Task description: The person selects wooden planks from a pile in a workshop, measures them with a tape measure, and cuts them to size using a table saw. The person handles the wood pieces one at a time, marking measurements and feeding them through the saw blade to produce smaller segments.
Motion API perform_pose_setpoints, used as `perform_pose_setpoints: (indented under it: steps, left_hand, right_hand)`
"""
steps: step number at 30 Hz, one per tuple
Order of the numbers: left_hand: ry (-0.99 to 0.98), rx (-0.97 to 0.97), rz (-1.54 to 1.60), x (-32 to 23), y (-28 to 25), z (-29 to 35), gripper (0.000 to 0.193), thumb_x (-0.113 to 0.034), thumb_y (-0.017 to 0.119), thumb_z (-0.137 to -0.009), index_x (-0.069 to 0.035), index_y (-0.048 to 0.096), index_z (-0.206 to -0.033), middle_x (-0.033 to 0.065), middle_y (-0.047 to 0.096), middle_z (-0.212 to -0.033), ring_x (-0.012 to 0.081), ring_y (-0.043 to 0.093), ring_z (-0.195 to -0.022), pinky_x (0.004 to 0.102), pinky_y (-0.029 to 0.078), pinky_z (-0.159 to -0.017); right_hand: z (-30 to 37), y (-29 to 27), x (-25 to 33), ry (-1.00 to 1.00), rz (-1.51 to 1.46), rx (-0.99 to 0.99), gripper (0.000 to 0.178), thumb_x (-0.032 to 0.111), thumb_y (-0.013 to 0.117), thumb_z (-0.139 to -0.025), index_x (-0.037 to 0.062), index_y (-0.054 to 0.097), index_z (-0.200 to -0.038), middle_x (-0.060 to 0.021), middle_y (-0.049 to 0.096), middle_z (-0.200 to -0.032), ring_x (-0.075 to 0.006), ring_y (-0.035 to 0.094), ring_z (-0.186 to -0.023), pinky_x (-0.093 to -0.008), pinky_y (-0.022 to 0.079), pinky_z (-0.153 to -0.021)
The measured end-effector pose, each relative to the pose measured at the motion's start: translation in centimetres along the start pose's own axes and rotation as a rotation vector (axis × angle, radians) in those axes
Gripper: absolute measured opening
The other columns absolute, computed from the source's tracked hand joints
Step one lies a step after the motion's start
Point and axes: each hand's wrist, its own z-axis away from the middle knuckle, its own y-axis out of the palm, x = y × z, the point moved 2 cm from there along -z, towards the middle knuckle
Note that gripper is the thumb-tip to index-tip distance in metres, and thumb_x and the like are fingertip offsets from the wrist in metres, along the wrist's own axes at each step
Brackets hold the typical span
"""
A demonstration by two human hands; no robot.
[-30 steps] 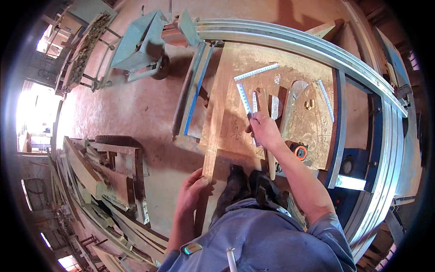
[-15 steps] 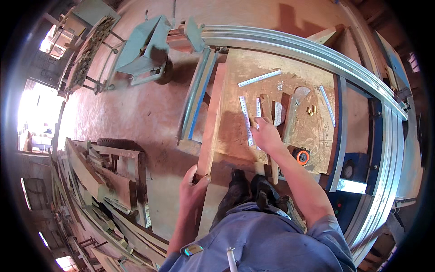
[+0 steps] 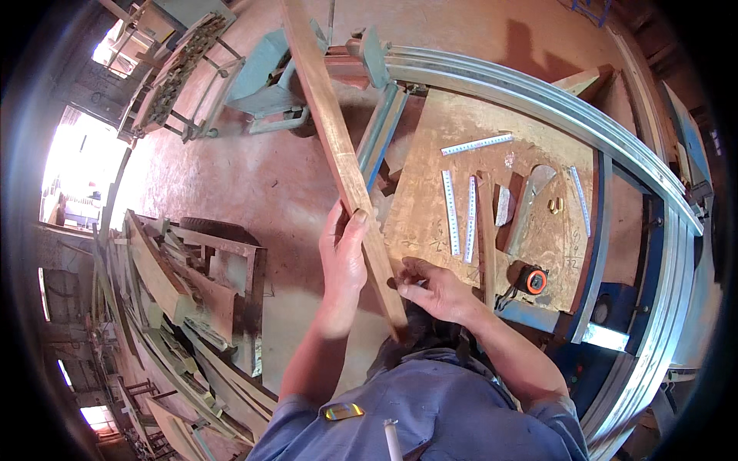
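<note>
Lifted the wooden board (image 3: 332, 131) away from the left edge of the worktop (image 3: 419, 184) since half a second ago, swinging its far end out to the left; drew right hand (image 3: 438, 292) back from the ruler strips (image 3: 451, 211) left of the worktop's middle.

Cannot see the board's far end, cut off by the upper border of the view. Can see only part of the grey cart (image 3: 257, 84), crossed by the board. Cannot see the worktop's near left corner, covered by board and hands.

Hold the board slanted in left hand (image 3: 344, 253), closed around it, thumb on the upper face, other fingers mostly hidden behind. Have right hand half curled just beside the board's right edge, close to its near end; cannot tell whether touching or pinching the wood, with fingertips dark against shadow.

Can find on the worktop a wooden stick (image 3: 486, 230) beside the ruler strips and a tape measure (image 3: 532, 279) near the near edge.
</note>
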Motion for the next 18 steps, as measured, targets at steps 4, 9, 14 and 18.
perform_pose_setpoints:
  steps: [4,9,14,18]
  left_hand:
    - [0.109,-0.028,0.059,0.8,1.5,-0.6,0.039,-0.014,0.063,-0.099,-0.004,0.053,-0.136,0.0075,0.066,-0.101,0.015,0.063,-0.084,0.0306,0.054,-0.076]
    - [-0.026,-0.012,0.141,0.8,3.0,0.0,0.038,-0.016,0.067,-0.098,-0.002,0.055,-0.132,0.0016,0.06,-0.115,0.0092,0.053,-0.106,0.0262,0.041,-0.096]
    - [-0.293,0.027,0.123,1.5,1.7,-0.2,0.033,-0.021,0.067,-0.097,-0.003,0.059,-0.124,0.0024,0.064,-0.112,0.0122,0.059,-0.102,0.0303,0.048,-0.09]
    - [-0.399,0.059,0.101,1.8,1.7,-0.2,0.033,-0.024,0.067,-0.097,-0.004,0.06,-0.122,0.0034,0.065,-0.111,0.0153,0.063,-0.096,0.0356,0.054,-0.082]
  right_hand:
    - [0.8,0.4,0.5,-0.065,0.256,-0.099,0.078,0.042,0.071,-0.09,-0.005,0.04,-0.145,-0.0254,0.063,-0.127,-0.0309,0.065,-0.113,-0.0381,0.05,-0.098]
    - [1.4,-0.3,-1.0,0.088,0.124,-0.087,0.055,0.031,0.068,-0.094,-0.0015,0.05,-0.134,-0.0169,0.068,-0.109,-0.0238,0.067,-0.097,-0.0345,0.052,-0.085]
    - [2.7,-1.3,-2.6,0.151,-0.427,0.029,0.028,0.018,0.059,-0.1,-0.0009,0.054,-0.119,-0.0069,0.064,-0.092,-0.0138,0.062,-0.078,-0.0263,0.05,-0.073]
    - [3.2,-2.1,-3.4,0.178,-0.478,0.056,0.033,0.025,0.06,-0.1,-0.0011,0.056,-0.119,-0.0052,0.064,-0.089,-0.0118,0.061,-0.074,-0.0262,0.051,-0.067]
